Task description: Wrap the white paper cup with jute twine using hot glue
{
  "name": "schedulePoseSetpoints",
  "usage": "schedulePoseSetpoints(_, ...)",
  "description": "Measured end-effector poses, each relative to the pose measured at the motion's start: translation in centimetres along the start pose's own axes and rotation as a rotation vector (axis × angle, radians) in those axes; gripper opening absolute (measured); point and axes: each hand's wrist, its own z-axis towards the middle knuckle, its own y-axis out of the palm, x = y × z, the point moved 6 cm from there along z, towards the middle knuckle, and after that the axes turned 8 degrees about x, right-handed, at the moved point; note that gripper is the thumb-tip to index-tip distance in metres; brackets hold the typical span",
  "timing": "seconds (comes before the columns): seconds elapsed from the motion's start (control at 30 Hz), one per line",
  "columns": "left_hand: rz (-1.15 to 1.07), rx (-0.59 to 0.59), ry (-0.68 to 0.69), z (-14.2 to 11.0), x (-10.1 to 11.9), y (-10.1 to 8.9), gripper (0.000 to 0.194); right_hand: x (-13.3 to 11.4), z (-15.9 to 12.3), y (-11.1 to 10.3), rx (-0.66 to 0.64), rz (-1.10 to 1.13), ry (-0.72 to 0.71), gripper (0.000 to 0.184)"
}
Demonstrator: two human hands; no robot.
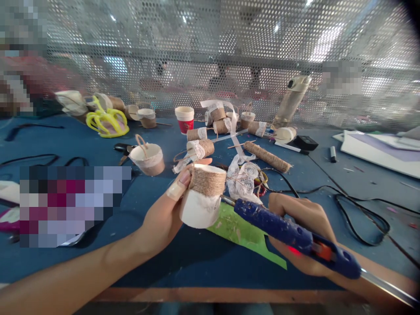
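My left hand (pixel 167 210) is closed round a small paper cup (pixel 201 212), tilted, with its white part toward me. Brown twine (pixel 210 180) is wound in a band about the cup's far half, and a scrap of white lace shows at the band's edge. A bandage wraps my left thumb. In my right hand (pixel 303 214) is a blue hot glue gun (pixel 275 223), a clear glue stick jutting from its back. The gun's nozzle meets, or nearly meets, the cup near the twine's edge. Beneath them lies a green sheet (pixel 243 232).
Ahead are a roll of white lace (pixel 243 175), a twine roll (pixel 267 156) and several twine-wrapped cups. One with a handle (pixel 147 158) stands left. A red paper cup (pixel 184 120) and a bottle (pixel 292 100) stand farther back. Black cable (pixel 341 214) loops at right.
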Motion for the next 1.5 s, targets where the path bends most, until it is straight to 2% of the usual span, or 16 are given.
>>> schedulePoseSetpoints(0.17, 0.041, -0.041, -0.003, -0.03, -0.28, 0.01, 0.040, -0.27, -0.08, 0.09, 0.001, -0.023, -0.021, 0.028)
schedulePoseSetpoints(0.5, 0.035, 0.022, -0.027, -0.02, -0.13, -0.10, 0.041, 0.01, -0.10, 0.03, -0.001, -0.006, -0.001, 0.028)
schedulePoseSetpoints(0.77, 0.082, -0.027, 0.016, -0.11, -0.17, -0.06, 0.040, -0.53, -0.16, 0.19, -0.014, -0.019, -0.037, 0.027)
schedulePoseSetpoints(0.9, 0.068, 0.009, -0.019, -0.21, -0.11, -0.17, 0.047, -0.18, -0.02, 0.03, 0.007, -0.018, -0.012, 0.029)
schedulePoseSetpoints(1.0, 0.058, 0.025, -0.018, -0.16, -0.07, -0.19, 0.045, -0.15, -0.05, 0.01, 0.007, -0.010, -0.005, 0.031)
schedulePoseSetpoints(1.23, 0.067, -0.042, 0.017, -0.19, -0.21, 0.00, 0.042, -0.60, -0.17, 0.04, -0.013, -0.012, -0.039, 0.029)
schedulePoseSetpoints(1.5, 0.043, -0.027, 0.014, -0.02, 0.21, 0.11, 0.042, 0.01, -0.13, 0.14, -0.007, 0.019, 0.010, 0.032)
